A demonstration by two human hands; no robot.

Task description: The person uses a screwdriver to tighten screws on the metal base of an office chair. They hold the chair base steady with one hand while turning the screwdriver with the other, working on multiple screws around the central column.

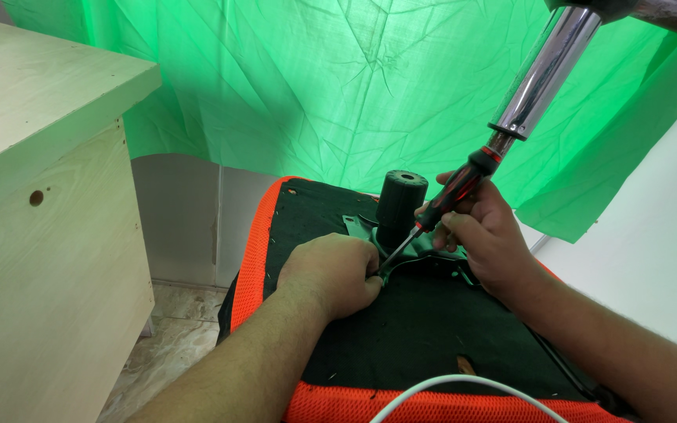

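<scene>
1. The fingers of the left hand (337, 270) curl down and press on the upturned chair seat (425, 329), at the edge of the black metal mechanism plate (432, 254); whether they pinch a screw there cannot be told.
2. Left of the seat stands a pale wooden cabinet (41, 235).
3. The plate lies on the seat's black underside, and a black cylindrical socket (400, 200) rises from it.
4. The right hand (486, 239) is closed around a red and black screwdriver (444, 205), whose tip meets the plate just beside the left fingers.
5. A chrome gas-lift column (542, 70) hangs above, unfitted.
6. The plate looks seated, but its fastening appears unfinished.
</scene>
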